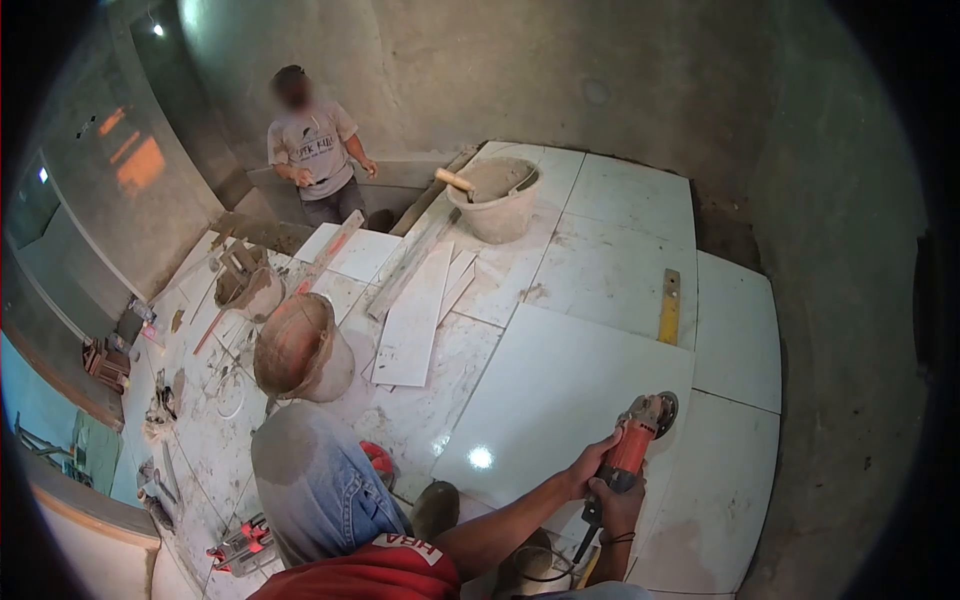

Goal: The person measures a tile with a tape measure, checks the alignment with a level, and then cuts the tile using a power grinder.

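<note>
A red angle grinder (pixel 628 448) is held in both hands over the right part of a large white tile (pixel 560 390). My left hand (pixel 592 464) wraps the grinder near its head, and my right hand (pixel 617 503) grips its rear body, with the black cord hanging below. The grinder's disc (pixel 664 413) is at the tile's right edge; whether it touches the tile I cannot tell. Beyond the disc, a yellow level (pixel 670 308) lies on the tiled floor.
A bucket (pixel 497 215) with a wooden-handled tool stands farther back. Another bucket (pixel 303 350) and cut tile strips (pixel 415 320) lie left of centre. A person (pixel 315 150) stands at the back left. A red tile cutter (pixel 243 545) is at the lower left.
</note>
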